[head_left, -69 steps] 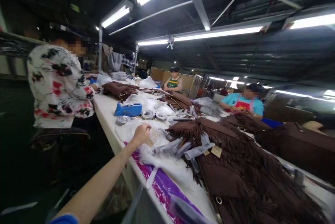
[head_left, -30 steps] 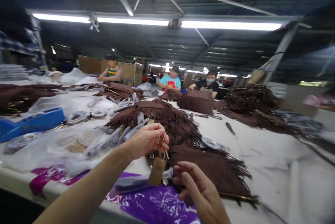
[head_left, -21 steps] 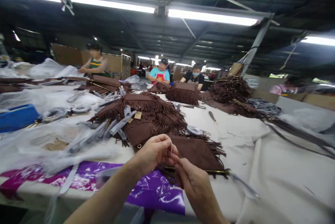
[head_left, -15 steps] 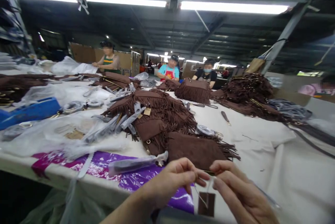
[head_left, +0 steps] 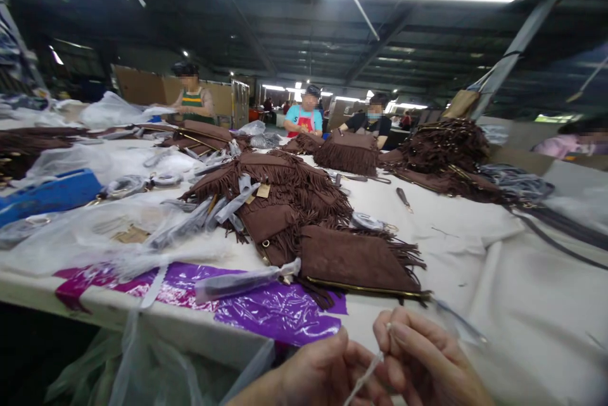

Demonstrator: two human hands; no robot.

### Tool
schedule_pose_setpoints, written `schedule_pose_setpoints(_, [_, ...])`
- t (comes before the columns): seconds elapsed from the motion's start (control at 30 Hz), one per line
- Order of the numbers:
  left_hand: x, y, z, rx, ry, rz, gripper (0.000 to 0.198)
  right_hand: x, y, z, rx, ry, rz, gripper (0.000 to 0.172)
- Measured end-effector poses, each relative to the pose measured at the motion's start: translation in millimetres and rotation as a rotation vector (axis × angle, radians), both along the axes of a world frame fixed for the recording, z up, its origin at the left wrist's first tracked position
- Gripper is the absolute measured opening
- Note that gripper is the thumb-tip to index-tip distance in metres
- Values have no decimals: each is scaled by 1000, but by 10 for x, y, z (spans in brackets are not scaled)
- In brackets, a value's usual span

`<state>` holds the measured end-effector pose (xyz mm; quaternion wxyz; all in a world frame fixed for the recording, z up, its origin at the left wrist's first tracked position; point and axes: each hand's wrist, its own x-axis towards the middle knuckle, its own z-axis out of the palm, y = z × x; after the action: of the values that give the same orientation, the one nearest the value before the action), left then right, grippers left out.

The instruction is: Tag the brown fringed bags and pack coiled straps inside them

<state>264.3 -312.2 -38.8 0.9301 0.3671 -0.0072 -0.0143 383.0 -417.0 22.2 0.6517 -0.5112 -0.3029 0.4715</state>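
Near the bottom of the view, my right hand pinches a thin white string between thumb and fingertips. The string slants down to the left, across the fingers of my left hand. That hand is loosely curved, its thumb apart from the fingers, with no grip on the string visible. The string's lower end is out of view. Just beyond my hands lies a flat brown fringed pouch with a gold zipper along its near edge. A grey wrapped strap lies right of the pouch.
A heap of brown fringed bags stands behind the pouch. Purple plastic covers the table edge at left, beside clear bags and a blue object. Straps lie at right. Several co-workers are across the table.
My hands have moved lower, and the left thumb and fingers have spread apart. The dark brown square tag under the string is out of sight now. The view has tilted down slightly.
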Motion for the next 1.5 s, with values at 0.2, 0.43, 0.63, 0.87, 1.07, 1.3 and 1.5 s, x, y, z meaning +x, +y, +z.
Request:
schedule_pose_setpoints(0.2, [-76, 34, -73, 220, 90, 114, 56, 53, 32, -9, 86, 94, -150, 42])
schedule_pose_setpoints(0.43, [-95, 34, -178, 584, 154, 237, 55, 122, 65, -230, 57, 99, -158, 34])
schedule_pose_setpoints(0.63, [-100, 122, 183, 1023, 119, 512, 37, 17, 45, -237, -26, -67, -58, 38])
schedule_pose_setpoints(0.87, [23, 208, 48, 919, 162, 415, 53, 39, 13, -403, -61, -174, 0, 43])
schedule_pose_setpoints(1.07, [-75, 245, 30, 916, 179, 461, 40, -10, 104, -495, -103, -416, 9, 44])
schedule_pose_setpoints(1.3, [-289, 648, 240, 1160, 202, 547, 23, 2, 405, -469, 32, -999, -46, 22])
schedule_pose_setpoints(1.5, [-101, 1172, 341, 1861, 290, 736, 17, 177, 877, -454, 21, -1020, -78, 24])
